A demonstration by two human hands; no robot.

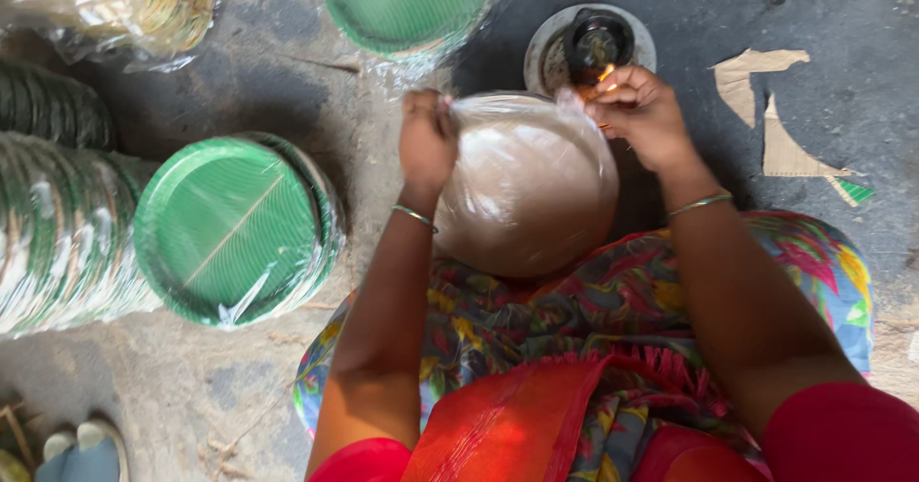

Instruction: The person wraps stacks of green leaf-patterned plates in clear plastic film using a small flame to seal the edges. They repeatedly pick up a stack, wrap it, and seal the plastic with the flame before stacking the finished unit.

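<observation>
A stack of round paper plates [525, 187] with its brown underside up, wrapped in clear plastic, rests on my lap. My left hand [427, 141] grips the plastic at the stack's far left edge. My right hand [639, 109] pinches the plastic at the far right edge, close to a small flame. Just beyond it stands a dark oil lamp [597, 42] on a metal dish [542, 53].
A wrapped stack of green plates [234, 227] lies on the grey floor at left, beside long rolls of plates [57, 243]. Another wrapped green stack [410, 3] sits at the top. Cardboard scraps [787, 147] lie at right, sandals [81, 451] at bottom left.
</observation>
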